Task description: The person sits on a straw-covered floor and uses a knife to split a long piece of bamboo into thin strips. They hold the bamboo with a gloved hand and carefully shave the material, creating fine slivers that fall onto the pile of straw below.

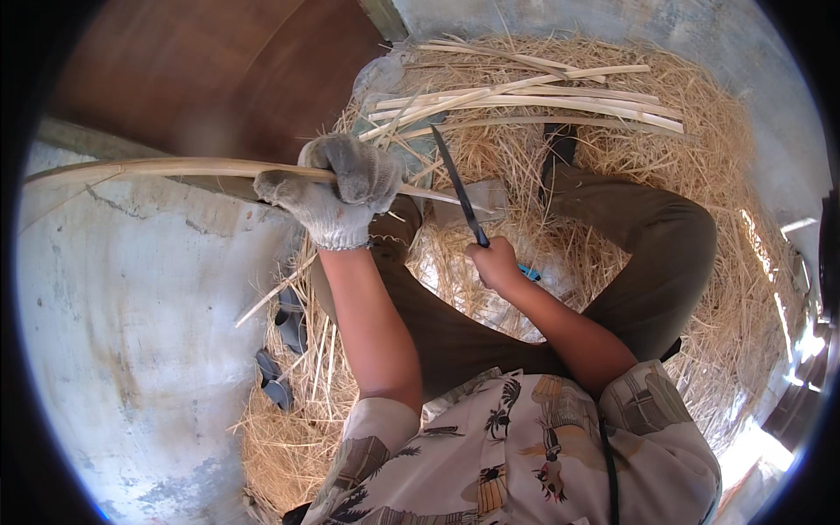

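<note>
My left hand, in a grey-white work glove, is closed around a long pale bamboo strip. One end of the strip reaches far out to the left along the wall; the other narrows to a thin tip right of the glove. Bare and closed, my right hand grips the handle of a long dark-bladed knife. Its blade points up and slightly left, beside the strip's thin end. A gap shows between the two hands.
Split bamboo strips lie piled at the far side on a thick bed of shavings. My bent legs frame the work. Sandals rest at the left by a worn plaster wall. A small blue object is near my right hand.
</note>
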A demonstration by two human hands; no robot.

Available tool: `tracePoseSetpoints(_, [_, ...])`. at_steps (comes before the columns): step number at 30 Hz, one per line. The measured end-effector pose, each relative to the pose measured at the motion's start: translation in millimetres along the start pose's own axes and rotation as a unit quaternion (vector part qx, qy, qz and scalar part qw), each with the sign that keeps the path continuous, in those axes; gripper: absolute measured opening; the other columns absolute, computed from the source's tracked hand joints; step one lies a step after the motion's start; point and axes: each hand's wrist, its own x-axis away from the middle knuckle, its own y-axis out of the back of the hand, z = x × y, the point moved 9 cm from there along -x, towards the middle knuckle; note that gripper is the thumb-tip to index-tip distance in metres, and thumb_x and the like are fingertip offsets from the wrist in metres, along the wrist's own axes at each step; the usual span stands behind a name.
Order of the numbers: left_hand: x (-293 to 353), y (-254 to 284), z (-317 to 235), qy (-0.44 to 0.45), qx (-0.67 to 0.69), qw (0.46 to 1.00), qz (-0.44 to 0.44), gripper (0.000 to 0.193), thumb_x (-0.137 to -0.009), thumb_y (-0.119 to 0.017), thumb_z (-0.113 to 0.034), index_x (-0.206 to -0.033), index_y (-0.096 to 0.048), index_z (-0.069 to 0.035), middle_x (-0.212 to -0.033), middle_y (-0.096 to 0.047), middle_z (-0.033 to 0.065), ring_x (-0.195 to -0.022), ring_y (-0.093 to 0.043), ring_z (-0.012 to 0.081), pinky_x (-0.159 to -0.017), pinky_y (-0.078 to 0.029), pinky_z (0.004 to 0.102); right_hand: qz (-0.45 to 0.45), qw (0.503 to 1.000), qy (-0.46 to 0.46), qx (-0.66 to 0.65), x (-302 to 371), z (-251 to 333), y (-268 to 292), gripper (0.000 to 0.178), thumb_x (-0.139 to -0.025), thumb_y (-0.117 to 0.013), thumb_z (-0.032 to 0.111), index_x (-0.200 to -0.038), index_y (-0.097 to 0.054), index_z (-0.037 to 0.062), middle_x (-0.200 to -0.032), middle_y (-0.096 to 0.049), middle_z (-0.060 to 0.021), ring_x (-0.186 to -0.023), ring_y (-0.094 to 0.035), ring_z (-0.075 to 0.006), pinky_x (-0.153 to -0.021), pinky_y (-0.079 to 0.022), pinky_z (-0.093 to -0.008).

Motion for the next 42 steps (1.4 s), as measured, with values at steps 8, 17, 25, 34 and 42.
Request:
tracePoseSetpoints(8, [-1, -4, 4, 0.015, 0.019, 0.999, 0.034, 0.088, -0.059, -0.063, -0.092, -0.059, -0.048, -0.006, -0.046, -0.041, 0.0035, -0.036, -0.035, 0.0171, -0.035, -0.029, 0.0318, -0.073, 0.973, 0.168, -0.143, 19, 36, 13, 0.039, -0.087, -0.065, 0.021, -0.057, -0.054, -0.0010, -0.051, -0.051, -0.0047, -0.048, -0.046, -0.0136, -0.049, -0.035, -0.0375])
tracePoseSetpoints(17, [5, -9, 3, 0.007, -0.014, 0.999, 0.037, 0.093, -0.058, -0.054, -0.098, -0.056, -0.047, -0.006, -0.044, -0.039, 0.0031, -0.036, -0.034, 0.0170, -0.034, -0.027, 0.0309, -0.054, 0.984, 0.143, -0.089, 23, 71, 19, 0.034, -0.091, -0.064, 0.015, -0.061, -0.054, 0.0016, -0.053, -0.050, -0.0014, -0.049, -0.045, -0.0095, -0.047, -0.034, -0.0361])
tracePoseSetpoints(25, [3, -5, -2, -0.007, -0.025, 1.000, 0.008, 0.094, -0.060, -0.051, -0.100, -0.054, -0.045, -0.006, -0.043, -0.037, 0.0022, -0.035, -0.032, 0.0164, -0.034, -0.026, 0.0307, -0.059, 0.996, 0.046, 0.056, 8, -3, -3, 0.033, -0.086, -0.066, 0.017, -0.061, -0.055, -0.0021, -0.051, -0.052, -0.0029, -0.047, -0.051, -0.0160, -0.047, -0.037, -0.0376])
tracePoseSetpoints(34, [9, -20, 3, -0.022, -0.027, 0.996, 0.082, 0.093, -0.060, -0.056, -0.097, -0.062, -0.048, -0.005, -0.048, -0.042, 0.0030, -0.038, -0.034, 0.0155, -0.037, -0.027, 0.0304, 0.026, 0.997, -0.034, -0.062, -4, -22, -23, 0.040, -0.083, -0.064, 0.027, -0.058, -0.056, -0.0035, -0.050, -0.053, -0.0107, -0.048, -0.053, -0.0206, -0.051, -0.041, -0.0400])
tracePoseSetpoints(42, [5, 1, 3, -0.026, -0.048, 0.998, 0.020, 0.096, -0.059, -0.052, -0.099, -0.067, -0.051, -0.003, -0.050, -0.044, 0.0035, -0.040, -0.036, 0.0153, -0.037, -0.027, 0.0310, -0.079, 0.942, 0.270, -0.186, 32, 84, 20, 0.026, -0.097, -0.060, 0.009, -0.072, -0.058, 0.0028, -0.058, -0.048, 0.0056, -0.056, -0.041, -0.0012, -0.049, -0.033, -0.0268])
